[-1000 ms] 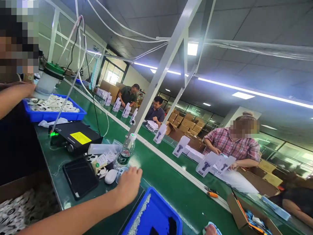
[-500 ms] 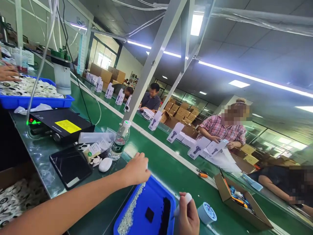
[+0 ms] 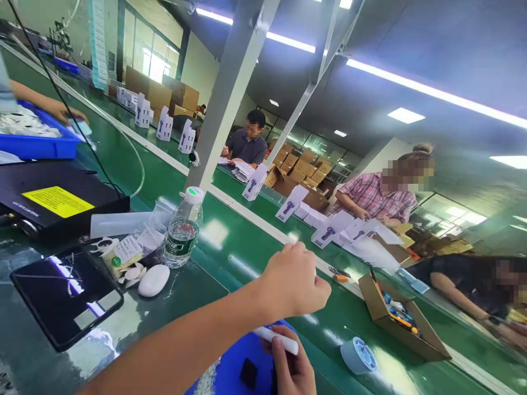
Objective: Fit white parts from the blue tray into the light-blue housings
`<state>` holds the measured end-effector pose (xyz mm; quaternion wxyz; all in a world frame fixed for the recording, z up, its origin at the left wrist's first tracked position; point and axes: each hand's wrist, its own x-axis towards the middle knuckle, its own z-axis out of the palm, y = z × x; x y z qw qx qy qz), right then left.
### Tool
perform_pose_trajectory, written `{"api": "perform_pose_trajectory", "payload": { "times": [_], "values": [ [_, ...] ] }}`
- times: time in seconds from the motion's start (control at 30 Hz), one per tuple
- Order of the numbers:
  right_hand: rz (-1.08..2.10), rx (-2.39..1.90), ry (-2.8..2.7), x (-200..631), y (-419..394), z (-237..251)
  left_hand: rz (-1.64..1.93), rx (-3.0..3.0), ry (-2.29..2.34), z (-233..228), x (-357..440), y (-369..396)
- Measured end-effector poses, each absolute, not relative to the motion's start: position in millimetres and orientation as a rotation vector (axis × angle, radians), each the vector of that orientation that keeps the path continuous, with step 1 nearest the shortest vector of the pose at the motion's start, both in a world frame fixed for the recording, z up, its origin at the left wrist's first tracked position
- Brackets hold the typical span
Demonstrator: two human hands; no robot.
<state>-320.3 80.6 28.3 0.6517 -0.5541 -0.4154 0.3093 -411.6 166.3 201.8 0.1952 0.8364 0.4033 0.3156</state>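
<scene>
My left hand (image 3: pixel 294 282) is closed in a fist over the right part of the blue tray; a sliver of something white shows at its far side, too little to name. Below it, my right hand (image 3: pixel 294 367) grips a slim white cylinder (image 3: pixel 286 343) that lies nearly level, its far end hidden behind my left wrist. Under both hands is the blue tray (image 3: pixel 230 365). It holds a dark square piece (image 3: pixel 249 373) and small clear bits (image 3: pixel 208 381) along its left side. A light-blue round spool-like part (image 3: pixel 358 355) stands to the right.
A water bottle (image 3: pixel 184 227), a white mouse-shaped object (image 3: pixel 153 281), a black phone or tablet (image 3: pixel 66 293) and a black control box (image 3: pixel 57 197) lie on the left. A cardboard box of tools (image 3: pixel 426 343) stands right. Printed white boxes (image 3: pixel 291 203) line the belt; co-workers sit beyond.
My left hand has moved right, from the tray's far left corner to above my right hand. The white cylinder has tipped from near upright to almost level. The camera view has shifted.
</scene>
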Motion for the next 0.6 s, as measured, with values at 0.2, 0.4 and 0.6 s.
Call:
{"api": "perform_pose_trajectory", "payload": {
  "times": [0.2, 0.4, 0.6],
  "values": [
    [0.680, -1.309, -0.992, -322.9, 79.5, 33.8, 0.911, 2.190, 1.157, 213.5, -430.9, 198.5],
    [0.714, -1.317, -1.075, -319.4, 79.7, 34.4, 0.955, 2.117, 1.124, 210.2, -430.7, 218.7],
    [0.733, -1.329, -1.114, -317.7, 78.6, 36.8, 0.934, 2.159, 1.163, 202.5, -425.8, 223.0]
  ]
}}
